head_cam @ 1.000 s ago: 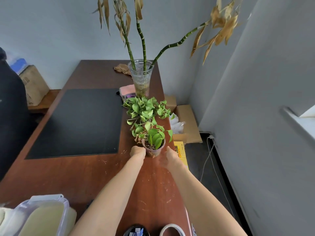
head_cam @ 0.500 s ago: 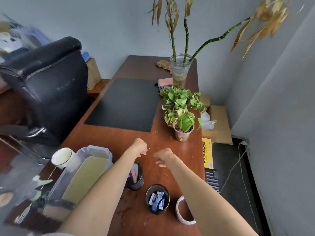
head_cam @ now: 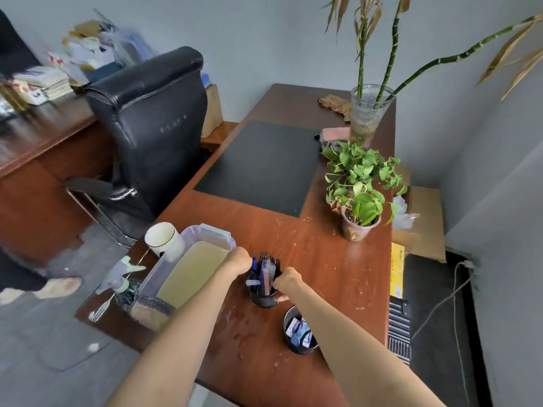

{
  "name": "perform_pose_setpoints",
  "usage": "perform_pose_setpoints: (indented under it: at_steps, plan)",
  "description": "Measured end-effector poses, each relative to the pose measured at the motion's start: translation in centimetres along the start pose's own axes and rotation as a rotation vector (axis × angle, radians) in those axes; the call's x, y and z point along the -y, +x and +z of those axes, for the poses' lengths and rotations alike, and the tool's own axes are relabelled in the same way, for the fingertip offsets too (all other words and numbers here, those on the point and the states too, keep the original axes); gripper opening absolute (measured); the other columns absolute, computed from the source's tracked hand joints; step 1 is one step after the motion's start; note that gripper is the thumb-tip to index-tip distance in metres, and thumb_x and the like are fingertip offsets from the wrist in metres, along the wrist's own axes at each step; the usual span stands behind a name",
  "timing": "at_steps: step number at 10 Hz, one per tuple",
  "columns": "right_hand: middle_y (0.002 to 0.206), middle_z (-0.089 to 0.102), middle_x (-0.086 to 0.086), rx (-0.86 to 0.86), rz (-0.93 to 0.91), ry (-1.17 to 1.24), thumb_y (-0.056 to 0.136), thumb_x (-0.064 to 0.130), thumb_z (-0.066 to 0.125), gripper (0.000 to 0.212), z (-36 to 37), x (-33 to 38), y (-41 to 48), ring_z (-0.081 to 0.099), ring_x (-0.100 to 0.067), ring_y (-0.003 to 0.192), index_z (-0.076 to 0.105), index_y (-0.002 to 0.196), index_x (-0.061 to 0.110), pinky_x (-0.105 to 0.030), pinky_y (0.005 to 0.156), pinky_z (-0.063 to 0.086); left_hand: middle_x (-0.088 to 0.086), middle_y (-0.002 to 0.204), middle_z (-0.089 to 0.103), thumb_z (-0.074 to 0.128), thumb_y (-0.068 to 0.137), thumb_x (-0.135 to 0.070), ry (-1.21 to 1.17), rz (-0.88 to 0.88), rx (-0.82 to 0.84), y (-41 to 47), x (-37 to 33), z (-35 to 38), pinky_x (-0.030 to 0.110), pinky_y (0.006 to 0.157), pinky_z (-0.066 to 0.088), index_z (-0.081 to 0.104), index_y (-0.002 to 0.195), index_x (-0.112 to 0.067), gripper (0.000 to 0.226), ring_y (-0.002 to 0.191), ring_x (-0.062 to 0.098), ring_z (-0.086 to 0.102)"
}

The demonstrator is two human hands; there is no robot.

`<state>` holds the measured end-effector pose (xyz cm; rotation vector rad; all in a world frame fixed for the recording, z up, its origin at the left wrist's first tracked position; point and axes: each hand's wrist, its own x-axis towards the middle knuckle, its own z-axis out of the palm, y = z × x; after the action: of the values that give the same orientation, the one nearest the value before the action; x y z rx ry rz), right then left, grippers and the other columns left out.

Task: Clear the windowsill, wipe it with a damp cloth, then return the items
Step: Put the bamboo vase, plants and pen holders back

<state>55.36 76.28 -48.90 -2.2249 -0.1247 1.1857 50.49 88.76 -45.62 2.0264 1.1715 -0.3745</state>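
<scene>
A black mesh pen holder (head_cam: 263, 300) full of pens stands on the brown desk (head_cam: 338, 268), near its front. My right hand (head_cam: 287, 282) grips the holder's right side, fingers curled round the wall. My left hand (head_cam: 239, 260) is curled against its upper left side, beside the pens; its fingers are hidden. A small potted green plant (head_cam: 359, 227) stands farther back by the desk's right edge. Behind it rises a glass vase of bamboo stalks (head_cam: 367, 113). A pink cloth (head_cam: 335, 133) lies next to the vase.
A second black cup of small items (head_cam: 299, 337) sits just right of my right forearm. A clear plastic box (head_cam: 191, 268), a white mug (head_cam: 161, 237) and a spray bottle (head_cam: 123, 277) crowd the desk's left front. A black mat (head_cam: 258, 165) covers the middle; a black chair (head_cam: 152, 118) stands left.
My view swung left and down. Both hands drew back from the potted plant, which stays on the desk, and closed in on the pen holder.
</scene>
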Motion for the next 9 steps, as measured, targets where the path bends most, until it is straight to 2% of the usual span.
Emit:
perform_pose_setpoints:
  at_steps: [1,2,3,4,5,6,7,8,9]
  plan:
    - [0.108,0.068,-0.022,-0.015,0.025,0.032,0.088,0.002,0.051,0.010,0.4,-0.4,0.3,0.070,-0.033,0.093,0.055,0.095,-0.002,-0.033,0.054,0.057,0.020,0.089,0.061,0.036,0.094,-0.003,0.014,-0.098,0.108,-0.7,0.8,0.8,0.034,0.065,0.050,0.056,0.087,0.003,0.022,0.080,0.030,0.062]
    - [0.102,0.069,-0.023,-0.084,0.014,0.028,0.087,0.007,0.051,0.018,0.2,-0.6,1.5,0.068,-0.032,0.099,0.041,0.073,0.003,-0.033,0.069,0.058,0.019,0.103,0.063,0.034,0.098,-0.010,-0.117,-0.120,0.201,-0.7,0.7,0.9,0.039,0.077,0.054,0.056,0.112,0.002,0.029,0.086,0.030,0.063]
    - [0.099,0.070,-0.020,-0.162,0.022,0.093,0.089,0.011,0.054,0.017,-1.9,0.0,1.8,0.065,-0.030,0.106,0.052,0.095,-0.005,-0.029,0.070,0.057,0.018,0.106,0.062,0.032,0.103,-0.030,-0.293,-0.073,0.257,-0.5,-0.5,0.5,0.038,0.078,0.051,0.051,0.119,-0.005,0.035,0.096,0.031,0.064]
    - [0.121,0.061,-0.020,-0.227,0.049,0.222,0.090,0.005,0.054,0.018,-5.2,1.1,1.2,0.064,-0.029,0.107,0.053,0.108,0.000,-0.018,0.057,0.053,0.020,0.113,0.063,0.026,0.103,-0.041,-0.461,-0.026,0.210,0.5,-2.3,0.5,0.038,0.078,0.050,0.047,0.122,-0.007,0.045,0.089,0.029,0.064]
    - [0.124,0.060,-0.017,-0.287,0.082,0.347,0.086,0.002,0.062,0.020,-7.8,1.8,1.4,0.062,-0.025,0.112,0.048,0.100,0.006,-0.018,0.062,0.055,0.020,0.114,0.062,0.027,0.103,-0.033,-0.428,-0.004,0.215,1.3,-4.4,1.0,0.037,0.079,0.048,0.043,0.133,-0.002,0.045,0.088,0.028,0.063]
    - [0.119,0.065,-0.013,-0.349,0.146,0.431,0.076,0.006,0.075,0.044,-9.6,1.4,3.3,0.064,-0.024,0.107,0.048,0.110,0.002,-0.031,0.083,0.056,0.019,0.115,0.061,0.032,0.102,-0.020,-0.349,0.001,0.283,1.6,-6.4,2.2,0.039,0.084,0.047,0.043,0.135,0.000,0.040,0.090,0.027,0.062]
    - [0.117,0.064,-0.008,-0.404,0.197,0.490,0.076,0.009,0.077,0.045,-11.1,1.5,3.9,0.064,-0.020,0.099,0.053,0.113,0.002,-0.021,0.066,0.054,0.016,0.113,0.060,0.033,0.101,-0.016,-0.286,0.004,0.352,1.8,-8.2,3.3,0.039,0.090,0.047,0.045,0.133,0.000,0.038,0.097,0.026,0.062]
    - [0.118,0.064,-0.010,-0.475,0.210,0.550,0.077,0.006,0.076,0.043,-11.9,1.4,5.2,0.063,-0.021,0.105,0.055,0.115,0.000,-0.025,0.079,0.054,0.015,0.133,0.052,0.033,0.102,-0.013,-0.237,0.053,0.440,2.1,-9.4,4.2,0.038,0.099,0.044,0.035,0.142,-0.006,0.041,0.118,0.027,0.056]
    - [0.116,0.067,-0.010,-0.492,0.204,0.657,0.071,0.005,0.080,0.032,-12.4,1.2,6.7,0.054,-0.009,0.088,0.060,0.096,0.005,-0.031,0.086,0.054,0.011,0.136,0.050,0.040,0.100,-0.008,-0.304,0.117,0.436,3.2,-10.3,4.9,0.040,0.095,0.046,0.031,0.146,-0.015,0.048,0.115,0.024,0.057]
